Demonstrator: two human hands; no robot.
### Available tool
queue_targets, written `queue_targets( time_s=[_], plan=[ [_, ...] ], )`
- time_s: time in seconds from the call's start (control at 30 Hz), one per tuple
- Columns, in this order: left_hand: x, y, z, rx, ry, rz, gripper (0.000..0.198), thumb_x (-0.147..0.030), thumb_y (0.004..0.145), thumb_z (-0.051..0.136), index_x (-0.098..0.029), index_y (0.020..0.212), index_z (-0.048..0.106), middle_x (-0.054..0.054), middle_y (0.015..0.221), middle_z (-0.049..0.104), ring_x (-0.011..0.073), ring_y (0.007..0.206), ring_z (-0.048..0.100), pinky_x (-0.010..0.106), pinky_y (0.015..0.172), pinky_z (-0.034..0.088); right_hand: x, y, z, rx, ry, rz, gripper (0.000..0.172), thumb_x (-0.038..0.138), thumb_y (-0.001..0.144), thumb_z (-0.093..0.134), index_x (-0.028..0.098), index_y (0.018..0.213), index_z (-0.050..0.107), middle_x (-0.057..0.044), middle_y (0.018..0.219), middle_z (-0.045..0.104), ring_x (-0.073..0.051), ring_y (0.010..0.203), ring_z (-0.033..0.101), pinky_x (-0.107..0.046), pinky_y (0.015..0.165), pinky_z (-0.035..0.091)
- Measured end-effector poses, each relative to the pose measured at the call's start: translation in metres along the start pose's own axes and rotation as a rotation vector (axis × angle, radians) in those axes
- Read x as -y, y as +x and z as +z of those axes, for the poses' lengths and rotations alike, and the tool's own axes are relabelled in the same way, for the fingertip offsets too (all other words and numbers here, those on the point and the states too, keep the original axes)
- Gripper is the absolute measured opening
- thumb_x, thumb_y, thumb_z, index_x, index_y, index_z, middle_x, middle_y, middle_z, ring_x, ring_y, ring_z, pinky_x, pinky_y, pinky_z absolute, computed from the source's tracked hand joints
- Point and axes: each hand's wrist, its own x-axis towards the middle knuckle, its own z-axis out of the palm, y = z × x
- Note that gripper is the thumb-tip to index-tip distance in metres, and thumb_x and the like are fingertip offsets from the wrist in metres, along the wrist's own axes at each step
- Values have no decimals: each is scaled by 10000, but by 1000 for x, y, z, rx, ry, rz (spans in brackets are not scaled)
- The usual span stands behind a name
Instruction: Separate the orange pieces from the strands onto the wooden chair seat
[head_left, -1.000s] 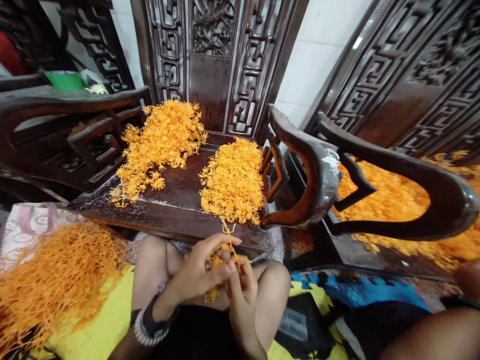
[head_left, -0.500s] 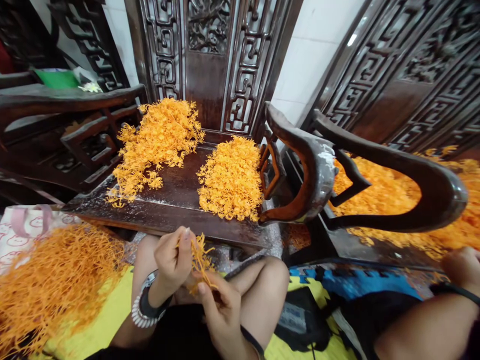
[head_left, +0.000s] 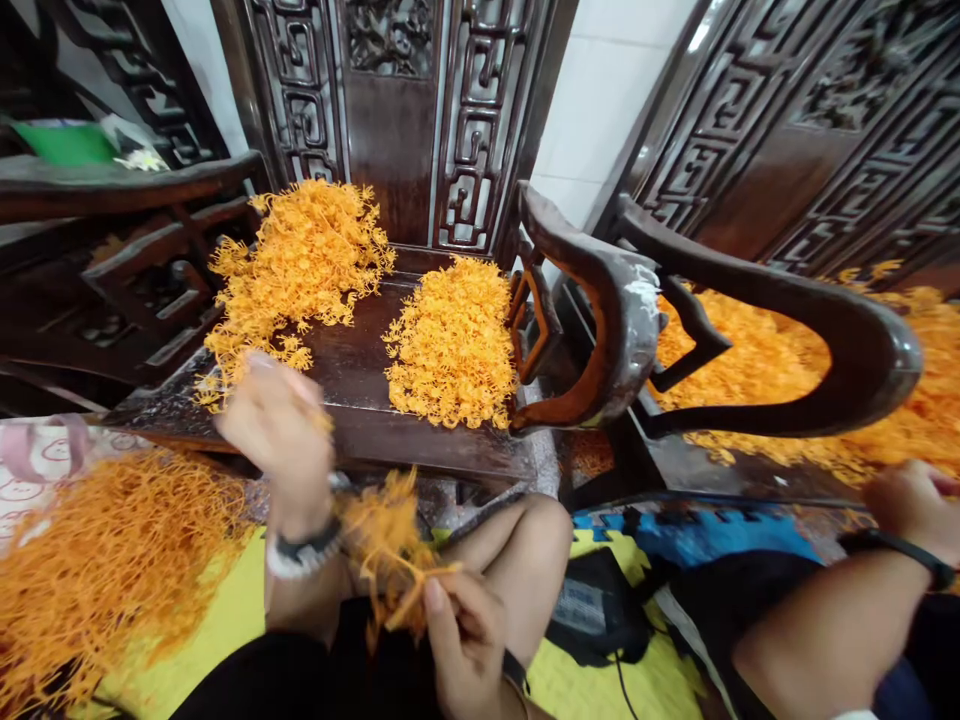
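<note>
The right hand [head_left: 463, 640] pinches a tangle of orange strands [head_left: 386, 550] between thumb and fingertips, the bunch sitting just above and left of the grip, while the left hand [head_left: 276, 430] is raised near the dark wooden seat [head_left: 352, 375] and its orange heap [head_left: 450, 345] (too blurred to tell its grip)

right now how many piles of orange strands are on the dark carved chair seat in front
2. One loose pile lies at the left of the dark wooden seat, and one denser pile lies to its right, beside the armrest. Smaller clumps could be hidden.
</note>
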Motion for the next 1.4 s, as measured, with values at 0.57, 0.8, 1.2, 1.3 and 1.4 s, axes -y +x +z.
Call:
queue_targets(
  time_s=[0.57,0.8,1.2,1.3,1.4],
  plan=[
    [76,-38,77,762,599,115,388,-372,961,368,-100,1083,615,163,992,633,286,986,574,438,915,440,-23,41,-30,-381,426,245,313,487,856,571,184,784,531,94,468,304,-55,408,206,-198,431,196],
    [70,-37,66,909,529,113,546,-438,911,495,-94,1334,456,195,1353,490,332,1328,337,504,1103,301,-16,48,-27,-409,471,235,277,459,860,554,192,784,539,75,509,379,-60,417,304,-202,430,238],
    [14,-104,-20,1178,-15,70,259,-393,889,554,-191,1029,634,72,941,706,207,864,636,333,773,507,1,53,-23,-175,552,214,289,485,840,549,218,750,483,33,642,488,-97,488,432,-247,506,397],
    [23,-105,-35,1257,46,16,186,-343,911,534,-189,835,603,3,704,637,125,606,575,237,591,447,0,52,-34,-51,539,249,253,449,868,549,212,789,511,41,595,519,-82,454,415,-216,473,343],
    [24,-95,-46,1417,164,112,160,-277,929,487,-193,824,574,-25,660,595,104,558,542,222,547,396,0,50,-44,139,449,369,253,443,858,584,191,839,563,17,660,588,-66,452,422,-195,448,303]
  ],
)
